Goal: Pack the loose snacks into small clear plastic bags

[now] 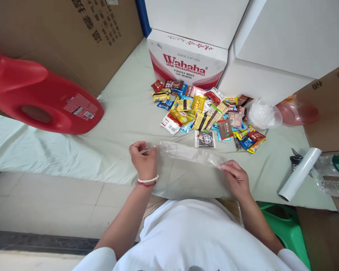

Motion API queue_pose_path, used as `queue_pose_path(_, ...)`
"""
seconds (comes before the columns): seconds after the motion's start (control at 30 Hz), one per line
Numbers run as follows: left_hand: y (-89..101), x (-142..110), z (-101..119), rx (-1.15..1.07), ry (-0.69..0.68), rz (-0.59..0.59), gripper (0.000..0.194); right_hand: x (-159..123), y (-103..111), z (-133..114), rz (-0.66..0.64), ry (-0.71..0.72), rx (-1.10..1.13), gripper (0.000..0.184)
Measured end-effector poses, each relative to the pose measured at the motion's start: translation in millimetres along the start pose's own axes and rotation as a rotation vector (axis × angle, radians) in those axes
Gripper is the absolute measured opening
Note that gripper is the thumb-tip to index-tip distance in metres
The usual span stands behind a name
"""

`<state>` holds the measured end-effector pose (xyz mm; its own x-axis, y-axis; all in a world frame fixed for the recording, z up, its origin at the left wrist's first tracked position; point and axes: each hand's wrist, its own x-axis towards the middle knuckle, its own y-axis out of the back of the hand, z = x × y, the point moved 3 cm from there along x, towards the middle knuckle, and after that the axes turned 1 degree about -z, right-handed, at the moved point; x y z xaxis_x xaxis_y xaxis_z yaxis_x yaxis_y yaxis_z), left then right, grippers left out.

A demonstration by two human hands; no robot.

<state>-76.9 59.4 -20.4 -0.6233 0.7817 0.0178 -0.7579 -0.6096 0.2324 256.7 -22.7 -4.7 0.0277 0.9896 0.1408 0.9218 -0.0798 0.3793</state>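
A long, narrow strip of clear plastic, like a folded plastic bag (190,153), stretches above the cloth in front of me. My right hand (237,178) pinches its right end between thumb and fingers. Just off the strip's left end is my left hand (144,160), its fingers curled and its thumb apart, with nothing visible between them. Beyond the strip lies a loose pile of wrapped snacks (199,105) in yellow, red, blue and brown. A black-and-white packet (205,139) is the piece closest to the strip.
A Wahaha carton (188,62) stands behind the pile. To the left leans a large red jug (53,98). On the right are bunched clear plastic (264,114), a red bowl (299,111), a white roll (299,175), scissors (296,159) and plastic bottles (332,165). A green stool (288,226) stands below.
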Motion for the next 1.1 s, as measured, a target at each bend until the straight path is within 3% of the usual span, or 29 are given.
queue_pose_path(0.03, -1.1, -10.0, 7.2, 0.03, -0.042, -0.05, 0.031, -1.2, -5.0, -4.0, -0.039, 0.052, -0.068, 0.024)
queue_pose_path(0.07, -6.3, -22.6, 13.5, 0.035, -0.059, -0.193, 0.026, -2.3, -10.7, -7.7, -0.072, 0.099, -0.139, 0.028)
queue_pose_path(0.17, -33.1, -69.6, 19.5, 0.002, 0.077, -0.831, 0.04, -6.9, -28.9, -15.8, -0.148, 0.225, -0.364, 0.033)
queue_pose_path(0.23, -45.9, -91.1, 13.8, 0.01, 0.199, -1.007, 0.043, -12.9, -38.9, -18.2, -0.212, 0.294, -0.465, 0.035)
queue_pose_path(0.33, -54.2, -97.9, -0.1, 0.017, 0.23, -0.958, 0.037, -25.6, -43.5, -18.6, -0.382, 0.336, -0.455, 0.036)
queue_pose_path(0.43, -51.4, -95.2, -9.9, -0.039, 0.201, -0.893, 0.03, -32.8, -32.3, -19.7, -0.557, 0.261, -0.263, 0.038)
queue_pose_path(0.5, -46.1, -95.8, -10.0, -0.049, 0.138, -0.861, 0.027, -27.3, -19.2, -21.3, -0.493, 0.141, -0.132, 0.035)
queue_pose_path(0.6, -40.6, -103.8, -2.9, -0.014, 0.022, -0.869, 0.02, -8.6, -10.3, -22.2, -0.249, -0.025, -0.061, 0.033)
queue_pose_path(0.7, -39.1, -111.8, 5.0, 0.011, -0.054, -0.894, 0.016, 8.9, -30.2, -19.2, -0.23, -0.123, -0.035, 0.047)
queue_pose_path(0.8, -36.0, -108.0, 5.3, -0.019, -0.056, -0.886, 0.018, 18.9, -54.2, -10.1, -0.194, -0.249, 0.099, 0.03)
queue_pose_path(0.93, -22.2, -87.0, -10.1, 0.036, -0.001, -0.732, 0.019, 19.0, -65.3, 6.1, -0.067, -0.534, 0.442, 0.041)
queue_pose_path(1.03, -7.5, -77.7, -12.8, 0.196, -0.243, -0.476, 0.022, 14.7, -66.9, 11.8, -0.06, -0.688, 0.592, 0.048)
queue_pose_path(1.1, -5.6, -83.2, -4.5, 0.247, -0.536, -0.455, 0.02, 13.0, -67.7, 11.4, -0.071, -0.695, 0.624, 0.047)
